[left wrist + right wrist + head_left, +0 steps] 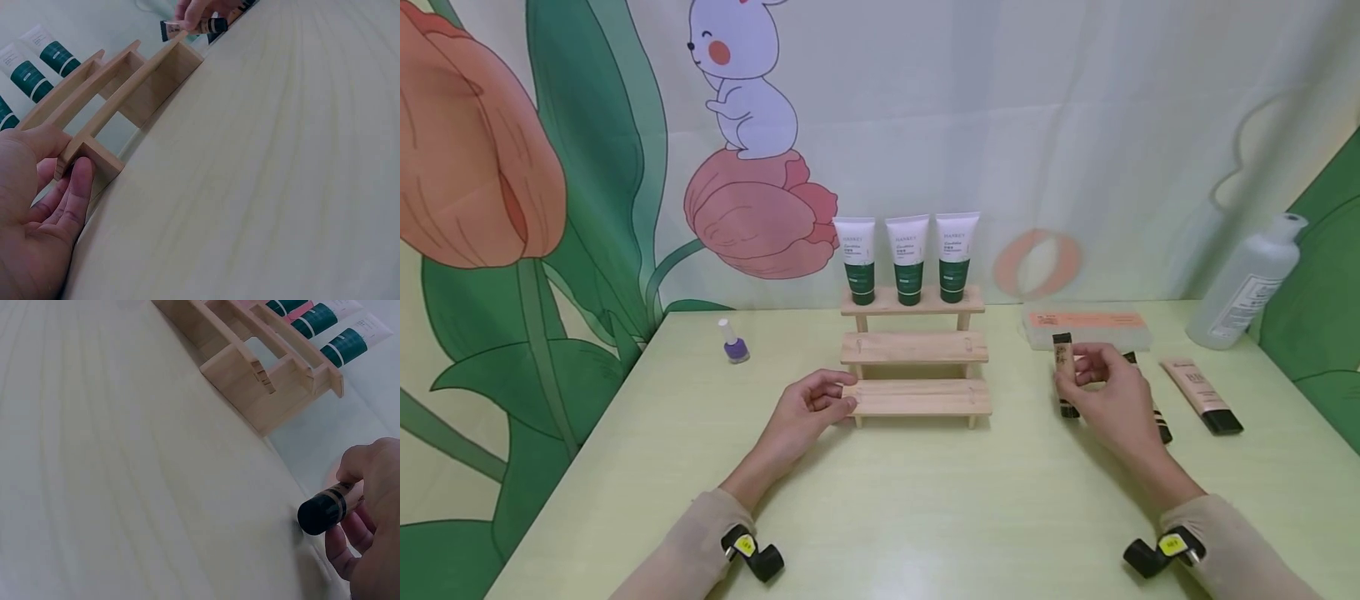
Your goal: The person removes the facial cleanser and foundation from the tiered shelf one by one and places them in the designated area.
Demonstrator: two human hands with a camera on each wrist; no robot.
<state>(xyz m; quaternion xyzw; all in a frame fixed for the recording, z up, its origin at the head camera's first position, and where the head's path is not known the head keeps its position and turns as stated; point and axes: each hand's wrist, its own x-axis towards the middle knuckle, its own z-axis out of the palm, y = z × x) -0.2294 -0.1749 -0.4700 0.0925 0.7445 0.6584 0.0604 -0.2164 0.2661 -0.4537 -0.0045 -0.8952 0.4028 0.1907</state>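
Pale table (910,492); tube (1063,358) between right-hand fingers (1097,353).

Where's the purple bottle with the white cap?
In the head view, the purple white-capped bottle is at the back left of the pale table, left of the stepped wooden rack.

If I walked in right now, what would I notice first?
Probably the three tubes, standing in a row on top of the rack. The big tulip printed at the far left of the head view might catch you too. Then the right hand, holding a tan tube right of the rack.
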